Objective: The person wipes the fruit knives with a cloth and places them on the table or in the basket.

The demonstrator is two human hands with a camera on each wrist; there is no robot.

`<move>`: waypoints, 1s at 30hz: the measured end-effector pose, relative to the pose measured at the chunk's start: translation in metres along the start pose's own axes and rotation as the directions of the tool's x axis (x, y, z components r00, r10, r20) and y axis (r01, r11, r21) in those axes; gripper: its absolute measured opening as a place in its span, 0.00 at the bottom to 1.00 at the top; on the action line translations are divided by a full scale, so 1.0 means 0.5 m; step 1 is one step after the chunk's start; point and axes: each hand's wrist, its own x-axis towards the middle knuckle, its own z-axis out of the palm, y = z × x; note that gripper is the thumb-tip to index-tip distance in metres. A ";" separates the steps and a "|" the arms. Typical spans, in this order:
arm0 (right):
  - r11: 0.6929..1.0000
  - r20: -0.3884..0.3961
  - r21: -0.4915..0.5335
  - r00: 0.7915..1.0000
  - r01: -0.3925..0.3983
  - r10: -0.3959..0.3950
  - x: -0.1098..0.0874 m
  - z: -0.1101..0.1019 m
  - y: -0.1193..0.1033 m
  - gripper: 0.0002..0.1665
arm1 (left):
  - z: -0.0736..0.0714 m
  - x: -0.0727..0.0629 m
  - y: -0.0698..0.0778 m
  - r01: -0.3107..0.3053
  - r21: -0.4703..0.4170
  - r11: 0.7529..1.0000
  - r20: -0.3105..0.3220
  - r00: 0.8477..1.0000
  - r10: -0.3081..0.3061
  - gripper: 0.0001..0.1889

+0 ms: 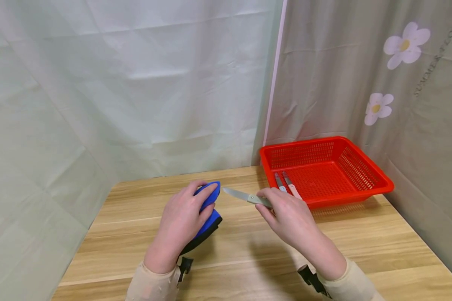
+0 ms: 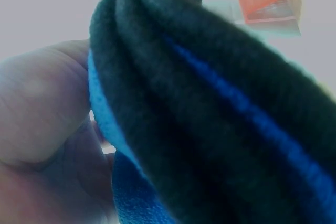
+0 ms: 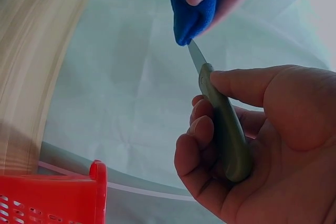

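Observation:
My right hand (image 1: 290,213) grips a small knife by its pale green handle (image 3: 226,124), thumb along one side and fingers curled round the other. Its blade (image 1: 236,194) points left toward a folded blue cloth (image 1: 207,223) with a dark edge. That cloth is pinched between the thumb and fingers of my left hand (image 1: 184,213), held above the table. In the head view a small gap shows between blade tip and cloth; in the right wrist view the tip appears to meet or pass behind the cloth. Folded dark edging (image 2: 157,77) fills most of the left wrist view.
A red plastic basket (image 1: 380,186) with mesh sides stands at the back right of the wooden table (image 1: 128,234). Inside its left end lie two knives, one with a pink handle (image 1: 294,191), one with a light blue handle (image 1: 281,187). Curtains (image 1: 173,83) hang behind and at both sides.

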 end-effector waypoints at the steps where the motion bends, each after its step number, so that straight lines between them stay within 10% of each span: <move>1: 1.000 0.000 0.000 1.000 0.000 0.000 0.000 0.000 0.000 0.15 | 0.000 0.000 0.000 0.000 0.001 1.000 0.002 1.000 0.000 0.26; 30: 0.998 0.029 0.001 0.998 -0.059 0.059 0.004 0.017 0.007 0.08 | -0.004 0.000 0.016 -0.074 0.010 0.997 -0.044 0.996 0.074 0.28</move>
